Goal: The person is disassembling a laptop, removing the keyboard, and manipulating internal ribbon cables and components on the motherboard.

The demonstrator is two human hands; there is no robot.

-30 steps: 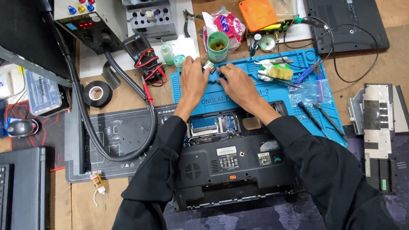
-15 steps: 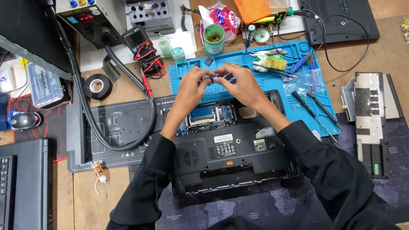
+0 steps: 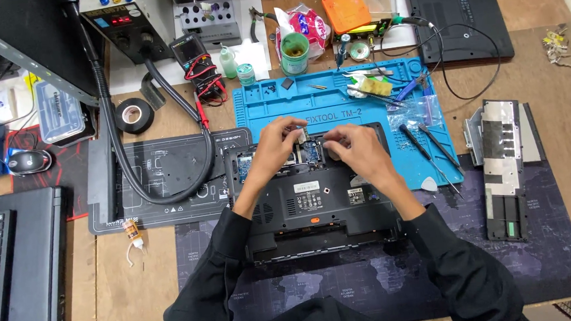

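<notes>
Over the open back of a black laptop [image 3: 315, 205], upside down on the bench [image 3: 549, 95], both hands work close together. The left hand [image 3: 274, 144] has its fingers curled and pinches a small flat part [image 3: 302, 135] at its fingertips, holding it just above the exposed circuit board in the laptop's upper bay. The right hand [image 3: 355, 150] lies just beside it, fingers bent and drawn together over the same bay; whether it grips anything cannot be told. Both forearms, in dark sleeves, cross the laptop's lower half.

Behind the laptop lies a blue repair mat [image 3: 335, 100] with small parts and tweezers on it. Two screwdrivers [image 3: 428, 145] lie on the mat's right edge, near the right hand. To the left sits a dark work mat [image 3: 166, 182] crossed by a thick black hose, with a roll of black tape [image 3: 133, 115] beyond it. A metal cover panel [image 3: 503, 165] lies well apart at the right.
</notes>
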